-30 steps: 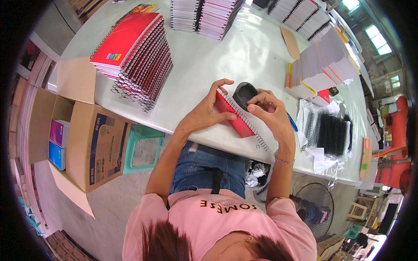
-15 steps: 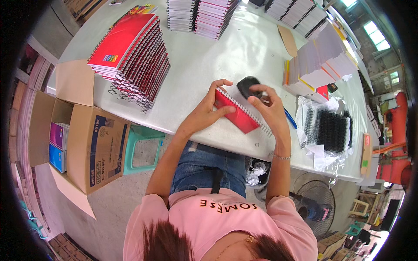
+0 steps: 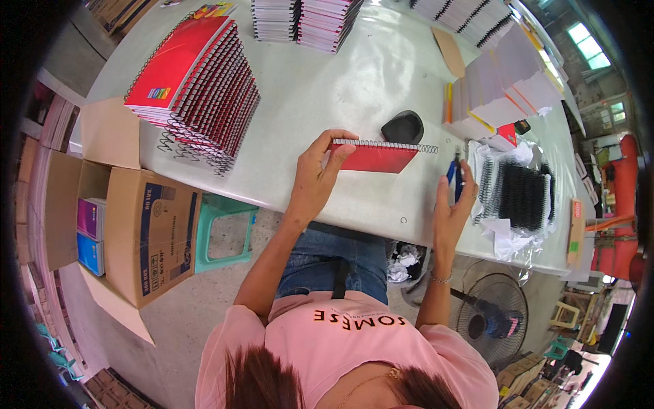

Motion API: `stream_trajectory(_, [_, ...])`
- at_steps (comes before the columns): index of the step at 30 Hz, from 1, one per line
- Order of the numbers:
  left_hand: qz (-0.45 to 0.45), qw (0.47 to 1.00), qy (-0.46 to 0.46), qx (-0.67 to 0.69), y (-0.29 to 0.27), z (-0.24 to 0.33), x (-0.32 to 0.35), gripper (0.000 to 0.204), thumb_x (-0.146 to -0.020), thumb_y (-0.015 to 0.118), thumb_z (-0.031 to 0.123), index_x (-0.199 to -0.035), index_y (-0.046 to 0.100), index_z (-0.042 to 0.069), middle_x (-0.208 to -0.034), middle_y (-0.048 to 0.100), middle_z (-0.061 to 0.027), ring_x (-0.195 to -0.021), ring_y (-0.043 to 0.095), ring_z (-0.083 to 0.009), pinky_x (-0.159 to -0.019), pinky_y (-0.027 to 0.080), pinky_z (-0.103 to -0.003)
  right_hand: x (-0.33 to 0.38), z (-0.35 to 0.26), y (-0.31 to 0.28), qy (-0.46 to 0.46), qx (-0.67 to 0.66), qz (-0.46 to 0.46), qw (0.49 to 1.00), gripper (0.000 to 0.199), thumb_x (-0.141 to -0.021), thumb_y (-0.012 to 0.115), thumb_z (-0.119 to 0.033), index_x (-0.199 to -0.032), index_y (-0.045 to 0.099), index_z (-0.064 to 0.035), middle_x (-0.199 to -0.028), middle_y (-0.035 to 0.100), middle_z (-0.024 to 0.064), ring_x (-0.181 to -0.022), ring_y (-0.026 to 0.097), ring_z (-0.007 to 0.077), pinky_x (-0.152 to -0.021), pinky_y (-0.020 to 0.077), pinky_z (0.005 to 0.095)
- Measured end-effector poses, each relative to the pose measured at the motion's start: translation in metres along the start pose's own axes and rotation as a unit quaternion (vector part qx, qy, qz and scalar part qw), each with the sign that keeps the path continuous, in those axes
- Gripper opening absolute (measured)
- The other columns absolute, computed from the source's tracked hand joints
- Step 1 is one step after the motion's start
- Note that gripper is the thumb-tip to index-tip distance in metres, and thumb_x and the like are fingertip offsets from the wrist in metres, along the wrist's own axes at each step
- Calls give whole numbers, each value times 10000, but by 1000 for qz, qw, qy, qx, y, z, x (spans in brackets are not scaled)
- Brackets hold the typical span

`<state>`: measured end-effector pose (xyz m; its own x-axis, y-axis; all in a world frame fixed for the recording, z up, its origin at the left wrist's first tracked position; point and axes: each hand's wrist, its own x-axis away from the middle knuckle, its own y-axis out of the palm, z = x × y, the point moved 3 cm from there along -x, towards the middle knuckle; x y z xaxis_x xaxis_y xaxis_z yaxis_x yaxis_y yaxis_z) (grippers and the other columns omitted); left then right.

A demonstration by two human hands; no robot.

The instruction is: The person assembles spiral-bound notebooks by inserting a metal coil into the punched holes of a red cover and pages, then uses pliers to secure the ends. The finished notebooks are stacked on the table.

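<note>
My left hand (image 3: 320, 170) is closed on one end of a small red spiral notebook (image 3: 377, 158), its thumb on the cover. The notebook stands tilted above the table with its coil along the top. Some of the coil sticks out past the right end. Beyond it lies a black rounded block (image 3: 403, 128), which no hand touches. My right hand (image 3: 453, 204) is at the blue-handled pliers (image 3: 455, 169), fingers and thumb apart on either side of the handles. Whether the skin touches them, I cannot tell.
At the left is a stack of red spiral notebooks (image 3: 180, 61), loose coil ends hanging out. Black coils (image 3: 521, 198) lie on crumpled plastic at the right, below paper stacks (image 3: 497, 88). An open carton (image 3: 167, 232) stands beside a green stool (image 3: 225, 228).
My right hand has left the black block and moved right to the pliers. The block now lies on the table. The notebook has turned so its coil runs level.
</note>
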<state>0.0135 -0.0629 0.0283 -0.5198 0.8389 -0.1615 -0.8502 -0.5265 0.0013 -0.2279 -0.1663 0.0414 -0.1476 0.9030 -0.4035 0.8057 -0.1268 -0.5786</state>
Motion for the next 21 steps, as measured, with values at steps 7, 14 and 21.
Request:
stream_trajectory(7, [-21, 1000, 0, -2, -6, 9, 1, 234, -1009, 580, 100, -1220, 640, 20, -968, 677, -47, -879, 618, -82, -770, 523, -237, 43, -93, 19, -136, -101, -149, 974, 567, -756, 776, -77, -1301, 622, -81, -1218, 552, 165, -1135, 554, 306, -973, 463, 401])
stream_trajectory(14, [-35, 999, -14, -35, -9, 15, 3, 272, -967, 543, -19, -1213, 656, 16, -996, 728, -97, -974, 689, -127, -830, 538, -250, 56, -98, 52, -180, -86, -151, 968, 614, -743, 811, -120, -1328, 629, -133, -1221, 543, 179, -1100, 575, 324, -921, 502, 414])
stream_trajectory(21, [-14, 997, -20, -76, -6, 19, 8, 283, -973, 527, -20, -1220, 655, 37, -1006, 740, -114, -987, 697, -135, -807, 550, -256, 57, -96, 55, -183, -84, -144, 969, 568, -764, 802, -110, -1308, 639, -109, -1160, 575, 192, -1027, 622, 330, -857, 537, 413])
